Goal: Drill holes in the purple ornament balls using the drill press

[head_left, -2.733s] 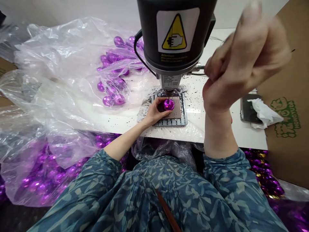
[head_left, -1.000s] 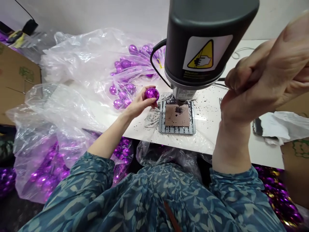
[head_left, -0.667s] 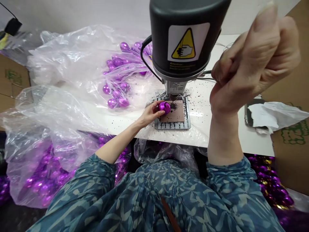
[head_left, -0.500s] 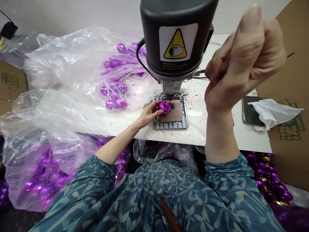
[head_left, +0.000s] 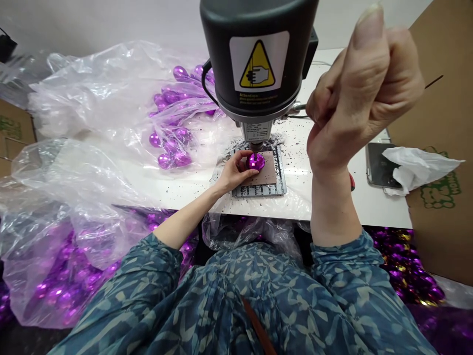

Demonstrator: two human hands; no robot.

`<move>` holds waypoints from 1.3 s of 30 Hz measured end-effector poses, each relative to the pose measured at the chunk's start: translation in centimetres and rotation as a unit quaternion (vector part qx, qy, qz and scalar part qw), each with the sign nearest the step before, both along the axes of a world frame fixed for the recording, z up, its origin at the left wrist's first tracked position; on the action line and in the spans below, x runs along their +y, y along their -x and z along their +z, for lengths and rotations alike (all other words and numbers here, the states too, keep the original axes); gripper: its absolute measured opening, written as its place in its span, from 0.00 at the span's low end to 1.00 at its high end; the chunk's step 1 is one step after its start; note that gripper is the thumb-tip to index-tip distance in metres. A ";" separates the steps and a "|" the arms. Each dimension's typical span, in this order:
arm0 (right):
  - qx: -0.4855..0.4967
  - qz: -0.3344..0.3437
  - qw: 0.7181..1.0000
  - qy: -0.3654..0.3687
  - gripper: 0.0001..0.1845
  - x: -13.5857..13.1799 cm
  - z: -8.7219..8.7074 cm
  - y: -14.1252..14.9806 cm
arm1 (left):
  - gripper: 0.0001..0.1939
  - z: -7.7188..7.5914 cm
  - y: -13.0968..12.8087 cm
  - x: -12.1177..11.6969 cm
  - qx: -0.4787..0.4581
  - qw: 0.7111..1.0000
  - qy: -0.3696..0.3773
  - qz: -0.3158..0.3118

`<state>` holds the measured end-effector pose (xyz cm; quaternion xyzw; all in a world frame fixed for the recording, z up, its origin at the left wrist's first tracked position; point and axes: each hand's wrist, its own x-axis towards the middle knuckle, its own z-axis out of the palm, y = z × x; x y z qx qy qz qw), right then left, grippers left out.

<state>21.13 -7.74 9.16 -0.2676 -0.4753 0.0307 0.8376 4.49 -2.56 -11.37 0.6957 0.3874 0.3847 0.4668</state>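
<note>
A shiny purple mirrored ball (head_left: 255,161) rests on a brown board (head_left: 269,172) over the slotted metal base (head_left: 258,191) of a drill press (head_left: 258,54). My left hand (head_left: 235,170) grips the ball from its left side, thumb in front and fingers behind. Right above the ball is the drill's chuck (head_left: 256,146); a thin bit seems to reach the ball's top. My right hand (head_left: 364,88), raised at the machine's right side, is closed around the end of its feed lever (head_left: 300,107). Most of the grip is hidden behind the fingers.
Purple balls (head_left: 170,143) lie under a clear plastic bag (head_left: 92,98) on the white table's left. A larger bag of purple balls (head_left: 70,276) hangs below the edge. At right are a phone (head_left: 380,165), white tissue (head_left: 417,165) and a cardboard box (head_left: 439,222). Dark shavings surround the base.
The ball in my left hand has turned and moved slightly right, now sitting under the chuck. My right hand stays on the lever. The whole view has shifted a little.
</note>
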 end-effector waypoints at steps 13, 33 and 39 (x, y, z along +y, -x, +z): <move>-0.008 -0.022 0.999 -0.029 0.30 0.5 -0.7 -0.1 | 0.30 -0.3 -0.9 -1.3 0.012 0.996 -0.086 0.032; -0.009 -0.014 0.998 -0.057 0.36 0.3 -4.2 -0.6 | 0.30 -0.5 -1.4 -2.0 -0.036 0.994 -0.095 0.030; -0.019 -0.063 0.994 -0.087 0.34 0.9 -5.7 -0.8 | 0.31 -0.4 -1.3 -2.0 -0.039 0.994 -0.096 0.025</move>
